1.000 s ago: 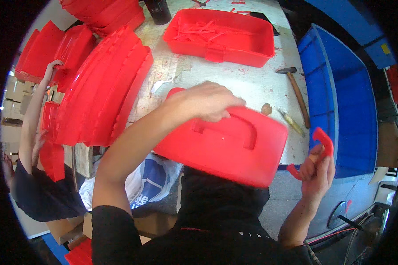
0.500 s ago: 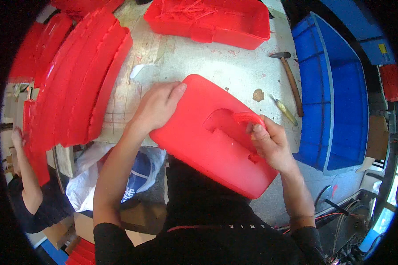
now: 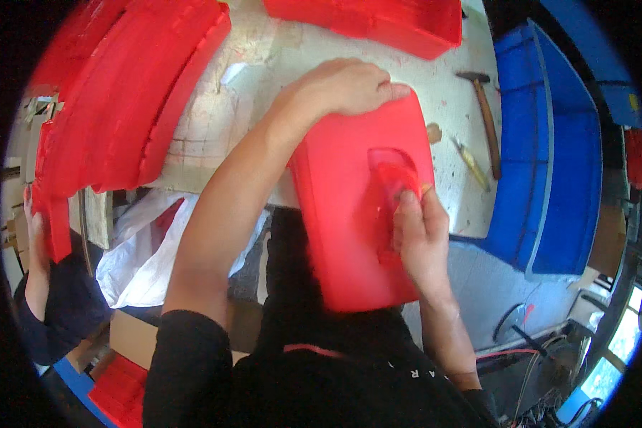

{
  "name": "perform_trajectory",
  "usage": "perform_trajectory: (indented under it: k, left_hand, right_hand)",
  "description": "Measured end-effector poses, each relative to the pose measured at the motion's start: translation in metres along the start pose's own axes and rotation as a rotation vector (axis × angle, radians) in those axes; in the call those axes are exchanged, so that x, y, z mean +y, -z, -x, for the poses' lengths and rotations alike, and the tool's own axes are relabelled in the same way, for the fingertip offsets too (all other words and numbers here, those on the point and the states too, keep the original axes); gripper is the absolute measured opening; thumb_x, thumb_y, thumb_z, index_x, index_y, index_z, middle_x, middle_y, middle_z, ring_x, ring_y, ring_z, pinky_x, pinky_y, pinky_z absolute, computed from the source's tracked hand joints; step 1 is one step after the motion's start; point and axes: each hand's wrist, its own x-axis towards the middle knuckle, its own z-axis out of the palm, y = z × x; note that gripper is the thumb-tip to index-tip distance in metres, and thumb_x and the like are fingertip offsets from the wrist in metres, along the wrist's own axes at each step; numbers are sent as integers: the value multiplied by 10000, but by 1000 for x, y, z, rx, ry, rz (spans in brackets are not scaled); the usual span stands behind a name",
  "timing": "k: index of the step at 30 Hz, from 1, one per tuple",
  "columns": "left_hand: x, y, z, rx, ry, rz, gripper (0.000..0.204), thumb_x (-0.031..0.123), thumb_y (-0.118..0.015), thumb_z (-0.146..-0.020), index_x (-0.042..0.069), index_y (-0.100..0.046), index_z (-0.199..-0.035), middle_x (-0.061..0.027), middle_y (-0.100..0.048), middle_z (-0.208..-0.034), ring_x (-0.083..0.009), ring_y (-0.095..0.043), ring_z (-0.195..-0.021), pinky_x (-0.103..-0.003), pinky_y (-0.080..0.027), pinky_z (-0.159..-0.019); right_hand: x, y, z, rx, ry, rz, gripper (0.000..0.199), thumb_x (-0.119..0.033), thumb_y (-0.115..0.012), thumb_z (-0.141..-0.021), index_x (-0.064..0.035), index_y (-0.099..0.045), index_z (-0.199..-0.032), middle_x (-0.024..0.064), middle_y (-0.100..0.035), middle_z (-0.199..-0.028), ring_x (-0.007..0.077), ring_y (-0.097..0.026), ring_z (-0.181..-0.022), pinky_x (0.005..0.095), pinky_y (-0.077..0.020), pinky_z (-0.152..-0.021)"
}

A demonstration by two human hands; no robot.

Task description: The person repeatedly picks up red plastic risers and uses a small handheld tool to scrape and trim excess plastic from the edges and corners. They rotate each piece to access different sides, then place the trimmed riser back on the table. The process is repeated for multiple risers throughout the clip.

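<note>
A red plastic lid, with a recessed middle and a handle, is held over the near edge of the workbench, close to my body. My left hand is wrapped over its far end, thumb on the top face and fingers hidden beyond the edge. At the handle, my right hand has its fingers closed round the grip; part of the handle is covered by them. Whether something lies under the lid cannot be seen.
Stacked red plastic cases stand at left. A red box sits at the far edge. A hammer and a yellowish knife-like tool lie beside the blue crate. A white bag hangs below. Another person's arm shows at left.
The lid has turned from slanting to nearly upright in view. My left hand moved up and right with its far end; my right hand kept the handle and came slightly nearer.
</note>
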Motion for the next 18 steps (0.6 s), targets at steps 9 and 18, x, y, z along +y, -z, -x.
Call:
perform_trajectory:
  k: [9, 18]
  left_hand:
    - [-4, -13, -14, 91, 10, 7, 568, 524, -470, -961, 36, -750, -1040, -225, -705, -1067, -393, -664, -1021, -456, -505, -919]
    - [-1, -2, -19, 22, -3, 40, 528, 510, -514, -939, 49, -754, -1035, -223, -706, -1050, -389, -674, -994, -459, -520, -883]
  right_hand:
    - [-11, -28, -1, 43, 133, 298, 120, -90, -546, -1006, -10, -614, -1063, 37, -583, -745, 93, -512, -659, 270, -425, -587]
    - [-11, -46, -11, 58, 247, 289, 117, -110, -599, -981, -10, -599, -1042, 144, -650, -731, 301, -655, -642, 381, -501, -564]
